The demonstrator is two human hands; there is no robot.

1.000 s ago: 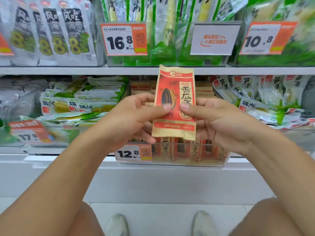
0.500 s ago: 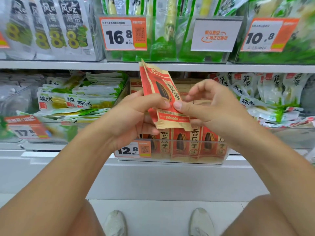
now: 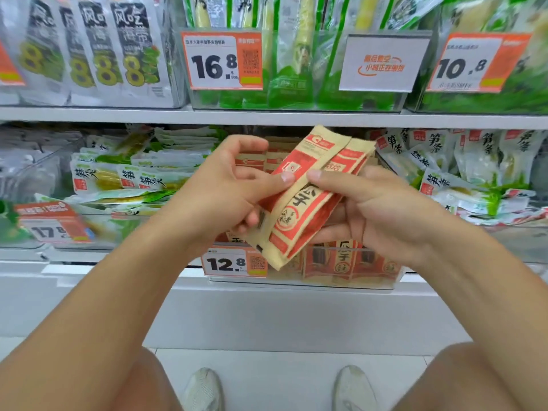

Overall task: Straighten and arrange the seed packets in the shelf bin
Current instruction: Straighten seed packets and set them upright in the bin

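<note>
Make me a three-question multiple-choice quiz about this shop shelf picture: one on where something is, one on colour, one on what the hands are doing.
1. Where is the 12.8 price tag?
A. on the bin under the hands
B. on the top shelf
C. on the floor

2. What colours are the held packets?
A. green and white
B. red and tan
C. black and silver

3. How are the packets held?
A. lying flat in the bin
B. by one hand only
C. tilted, by both hands

Answers: A, the tag sits on the bin front; B, red print on tan paper; C, the left hand and right hand both grip them.

Bare forearms [image 3: 98, 298], no sleeves; bare knees — pale, worn canvas shoes [image 3: 204, 390].
</note>
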